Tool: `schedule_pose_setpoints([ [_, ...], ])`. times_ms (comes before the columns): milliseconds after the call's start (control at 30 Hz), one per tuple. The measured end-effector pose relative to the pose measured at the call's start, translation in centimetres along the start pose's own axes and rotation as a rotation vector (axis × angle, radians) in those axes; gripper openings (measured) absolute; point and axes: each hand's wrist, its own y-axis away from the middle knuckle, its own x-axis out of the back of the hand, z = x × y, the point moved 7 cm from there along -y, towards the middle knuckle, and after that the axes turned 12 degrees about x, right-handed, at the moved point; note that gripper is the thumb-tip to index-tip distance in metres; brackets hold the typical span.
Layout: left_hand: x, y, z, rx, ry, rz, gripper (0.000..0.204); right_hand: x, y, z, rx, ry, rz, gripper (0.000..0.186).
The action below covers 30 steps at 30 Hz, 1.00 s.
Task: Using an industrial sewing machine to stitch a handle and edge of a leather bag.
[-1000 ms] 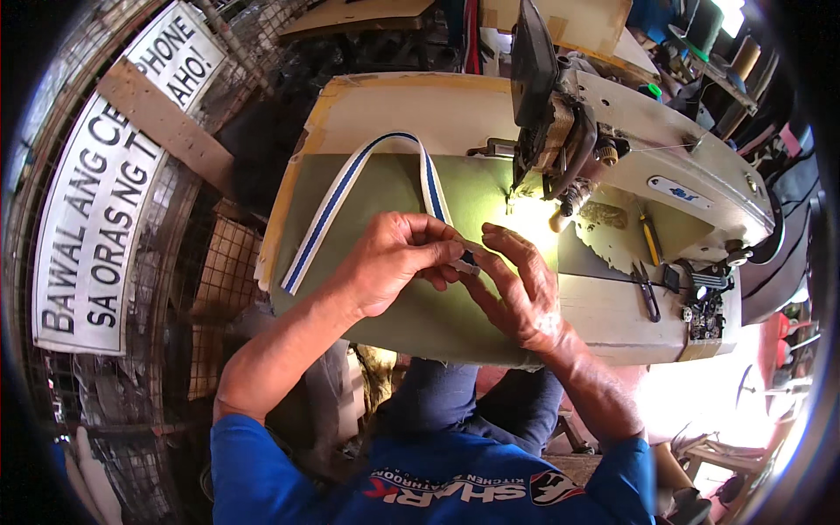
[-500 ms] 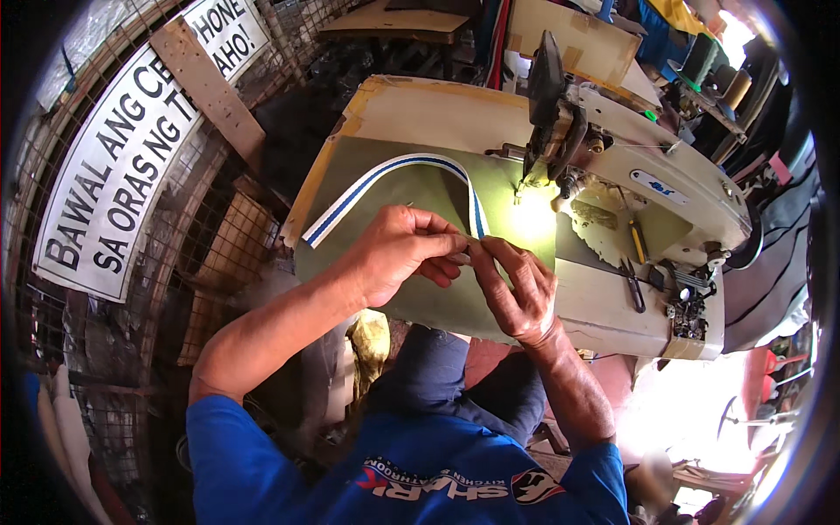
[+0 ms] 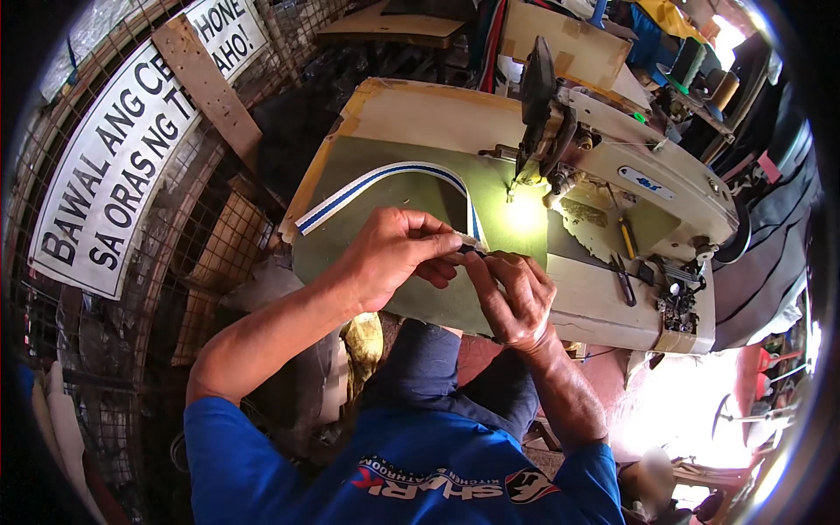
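Observation:
A white webbing strap with blue lengthwise striping (image 3: 385, 178) arches across the green sheet (image 3: 350, 157) on the sewing table. One end lies loose at the left, and the other runs down into my fingers. My left hand (image 3: 398, 249) pinches this near end between thumb and forefinger. Close against it, my right hand (image 3: 516, 293) is closed on the same end, its thumb and fingers pressed together. A small dark bit shows between the fingertips; what it is I cannot make out. To the right stands a sewing machine (image 3: 647, 166), its needle area brightly lit.
A yellow-and-black screwdriver (image 3: 628, 238) and dark-handled snips (image 3: 625, 282) lie beneath the machine arm. Thread spools (image 3: 689, 63) stand at the far right. Along the left runs a wire mesh wall (image 3: 166, 254) bearing a white sign (image 3: 109, 166) and a wooden plank (image 3: 206, 87).
The strap's near end has turned between my fingers, so more of its pale edge and a dark bit show. Both hands keep their grip. The view has shifted slightly.

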Motion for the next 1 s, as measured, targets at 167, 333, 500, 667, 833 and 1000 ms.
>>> schedule_pose_setpoints([
  [167, 0.2, 0.0, -0.1, -0.017, 0.015, -0.003, 0.019, -0.2, -0.3, -0.1, 0.006, 0.007, 0.025, 0.044],
  [333, -1.6, 1.7, 0.5, -0.059, -0.214, 0.051, 0.026, 1.9, -1.4, 0.3, -0.191, -0.063, -0.042, 0.040],
  [500, -7.2, 8.1, 1.9, -0.681, -0.790, -0.200, 0.032, 13.1, -0.6, -2.0, -0.521, -0.517, -0.063, 0.030],
  [667, -6.0, 2.3, 1.0, -0.680, -0.830, -0.170, 0.022, 18.0, 5.5, 4.2, -1.267, -0.420, 0.035, 0.012],
  [833, -3.1, -7.3, -0.4, -0.494, -0.926, 0.052, 0.009, 1.7, 11.5, 11.1, -1.372, -0.812, -0.406, 0.014],
  [1000, -1.2, -12.6, 0.0, -0.774, -1.326, 0.293, 0.031, -6.7, 12.7, 15.8, -1.315, -1.042, -0.514, 0.019],
])
